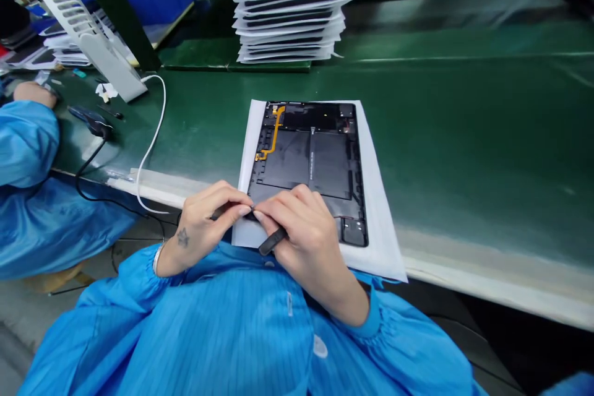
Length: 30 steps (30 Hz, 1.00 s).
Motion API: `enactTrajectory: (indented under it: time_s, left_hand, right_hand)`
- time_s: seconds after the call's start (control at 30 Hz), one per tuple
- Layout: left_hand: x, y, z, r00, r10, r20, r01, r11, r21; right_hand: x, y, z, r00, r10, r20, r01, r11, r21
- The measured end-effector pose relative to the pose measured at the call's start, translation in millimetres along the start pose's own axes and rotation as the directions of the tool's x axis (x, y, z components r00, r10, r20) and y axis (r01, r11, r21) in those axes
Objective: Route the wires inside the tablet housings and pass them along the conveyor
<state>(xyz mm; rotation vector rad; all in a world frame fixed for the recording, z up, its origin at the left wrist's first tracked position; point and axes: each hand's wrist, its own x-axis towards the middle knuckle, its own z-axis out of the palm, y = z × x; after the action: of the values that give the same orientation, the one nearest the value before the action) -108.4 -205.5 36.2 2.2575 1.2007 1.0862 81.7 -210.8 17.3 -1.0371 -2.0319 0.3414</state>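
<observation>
An opened tablet (301, 161) lies on a white foam sheet (380, 216), its black inside facing up. An orange flex cable (277, 130) runs along its upper left part. At the tablet's near left corner, my left hand (206, 219) is closed in a pinch; what its fingertips hold is too small to make out. My right hand (309, 235) is closed around a black stick-like tool (273, 241), whose broad flat end sticks out toward me. Its thumb and forefinger meet the left fingertips over that corner, and the tool's other end is hidden.
A tall stack of dark panels between white sheets (297, 9) stands at the back of the green bench (464, 154). To the left are a white slotted stand (99, 43), a white cable (158, 130) and a black corded device (93, 120). A co-worker's blue sleeve (28, 142) is beside them.
</observation>
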Motion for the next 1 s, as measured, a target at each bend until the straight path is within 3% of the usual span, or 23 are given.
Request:
enactTrajectory:
  time_s: [0.13, 0.4, 0.67, 0.77, 0.93, 1.0]
  left_hand:
    - [6.2, -0.5, -3.0, 0.999, 0.014, 0.049, -0.017, 0.998, 0.061]
    - [8.4, -13.0, -8.3, 0.947, 0.267, 0.179, -0.314, 0.89, 0.33]
    - [6.3, -9.0, -13.5, 0.897, 0.298, 0.327, -0.42, 0.805, 0.419]
    - [7.1, -7.4, -16.9, 0.889, 0.317, 0.329, -0.437, 0.801, 0.41]
    - [0.1, -14.7, -22.9, 0.918, 0.327, 0.224, -0.393, 0.827, 0.402]
    - [-4.3, -17.6, -24.2, 0.905, 0.354, 0.238, -0.422, 0.819, 0.388]
  right_hand:
    - [-2.0, 0.7, -2.6, 0.999, -0.034, -0.016, 0.034, 0.999, -0.015]
    - [-10.0, 9.8, -7.7, 0.981, -0.192, 0.024, 0.193, 0.977, -0.09]
    - [-5.6, 7.0, -5.4, 0.966, -0.234, 0.112, 0.256, 0.934, -0.248]
    - [-4.8, 5.9, -5.1, 0.959, -0.256, 0.121, 0.281, 0.917, -0.283]
    - [-4.2, 6.9, -6.6, 0.949, -0.28, 0.142, 0.311, 0.906, -0.287]
    - [-4.4, 8.0, -6.6, 0.942, -0.301, 0.15, 0.333, 0.896, -0.293]
